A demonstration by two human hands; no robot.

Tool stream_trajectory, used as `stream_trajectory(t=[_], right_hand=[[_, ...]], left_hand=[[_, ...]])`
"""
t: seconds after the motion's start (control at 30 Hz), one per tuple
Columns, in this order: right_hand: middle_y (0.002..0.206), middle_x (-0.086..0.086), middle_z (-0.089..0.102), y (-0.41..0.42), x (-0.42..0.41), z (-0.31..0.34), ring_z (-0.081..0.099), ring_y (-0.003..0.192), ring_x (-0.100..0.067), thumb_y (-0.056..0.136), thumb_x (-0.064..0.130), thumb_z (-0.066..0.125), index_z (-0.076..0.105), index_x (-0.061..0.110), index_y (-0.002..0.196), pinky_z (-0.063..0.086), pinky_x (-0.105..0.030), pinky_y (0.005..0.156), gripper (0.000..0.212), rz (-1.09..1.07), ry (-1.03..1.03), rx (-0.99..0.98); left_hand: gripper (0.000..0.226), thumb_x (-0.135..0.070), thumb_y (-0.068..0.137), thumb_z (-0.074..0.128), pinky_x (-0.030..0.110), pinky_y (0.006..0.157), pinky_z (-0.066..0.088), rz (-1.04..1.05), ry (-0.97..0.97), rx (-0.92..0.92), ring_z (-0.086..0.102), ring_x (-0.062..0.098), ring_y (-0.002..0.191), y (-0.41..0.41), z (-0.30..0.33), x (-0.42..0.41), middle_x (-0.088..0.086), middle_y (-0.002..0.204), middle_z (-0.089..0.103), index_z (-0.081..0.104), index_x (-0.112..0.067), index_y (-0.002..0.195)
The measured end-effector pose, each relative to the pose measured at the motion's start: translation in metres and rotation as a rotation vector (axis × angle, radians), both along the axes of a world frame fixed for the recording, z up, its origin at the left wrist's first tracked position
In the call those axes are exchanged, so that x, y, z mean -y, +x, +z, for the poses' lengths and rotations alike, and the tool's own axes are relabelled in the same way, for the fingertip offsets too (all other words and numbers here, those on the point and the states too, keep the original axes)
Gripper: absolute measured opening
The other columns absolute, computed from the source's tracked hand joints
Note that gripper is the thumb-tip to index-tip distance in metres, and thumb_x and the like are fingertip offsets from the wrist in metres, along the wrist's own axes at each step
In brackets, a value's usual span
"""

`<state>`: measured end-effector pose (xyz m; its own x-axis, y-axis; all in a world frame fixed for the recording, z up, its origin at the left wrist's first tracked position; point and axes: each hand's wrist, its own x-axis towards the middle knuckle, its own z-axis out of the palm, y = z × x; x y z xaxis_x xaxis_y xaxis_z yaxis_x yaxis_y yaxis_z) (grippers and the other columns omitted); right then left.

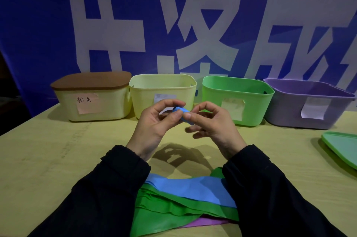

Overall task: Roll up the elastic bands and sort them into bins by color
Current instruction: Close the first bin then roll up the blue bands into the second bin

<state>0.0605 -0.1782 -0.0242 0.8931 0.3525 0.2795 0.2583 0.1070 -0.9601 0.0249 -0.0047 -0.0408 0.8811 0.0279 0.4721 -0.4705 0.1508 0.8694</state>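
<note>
Bins stand in a row along the far edge of the pale yellow table (58,159), in front of a blue banner with large white characters (135,14). From the left: a cream plastic bin with a brown lid and a pink handwritten label (92,99), an open pale yellow bin (164,90), an open green bin (251,101) and an open lilac bin (301,109). A loose green lid (342,146) lies flat at the right edge.

Raised between the yellow and green bins, the left hand (154,120) and the right hand (210,120) hold a small blue elastic band roll (183,114), each pinching one end between thumb and fingertips. Below, between the black sleeves, a flat blue band (193,186) lies on flat green bands (164,209), with a purple band (204,224) showing underneath.

The roll looks nearly wound. To finish it well, I would keep the turns snug and the edges lined up, with thumb pressure on the loose tail so it cannot spring open. Which bin takes blue I cannot tell, since the other labels are unreadable; checking them before dropping the roll seems wise.
</note>
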Motion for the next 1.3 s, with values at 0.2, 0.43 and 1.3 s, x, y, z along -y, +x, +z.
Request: stream_trajectory(t=[0.2,0.43,1.3], right_hand=[[0.082,-0.019,0.074,0.002,-0.002,0.01,0.072,0.071,-0.023,0.086,0.003,0.076,0.068,-0.002,0.098,0.059,-0.032,0.067,0.016,-0.036,-0.034,0.024],[0.08,-0.007,0.077,0.023,-0.025,0.041,0.066,0.072,-0.019,0.079,0.014,0.085,0.073,0.014,0.083,0.052,-0.036,0.068,0.012,-0.15,-0.439,0.229],[0.105,0.004,0.077,0.096,-0.086,0.028,0.07,0.096,-0.021,0.095,0.037,0.063,0.078,0.025,0.104,0.056,-0.036,0.079,0.021,-0.396,-0.805,0.619]], left_hand=[[0.017,-0.007,0.094,0.067,0.034,0.096,0.055,0.233,0.107,0.031,0.068,0.018,0.108,0.003,0.004,-0.008,0.0,0.112,0.074,0.074,-0.017,0.107],[0.018,0.001,0.088,0.073,0.016,0.077,0.054,0.331,0.127,0.006,0.073,0.007,0.09,0.003,0.016,-0.032,-0.004,0.099,0.077,0.072,-0.012,0.1],[0.014,-0.018,0.096,0.065,0.032,0.089,0.054,0.675,0.835,-0.096,0.067,0.016,0.097,0.073,0.055,-0.064,-0.002,0.1,0.075,0.077,-0.014,0.103]])
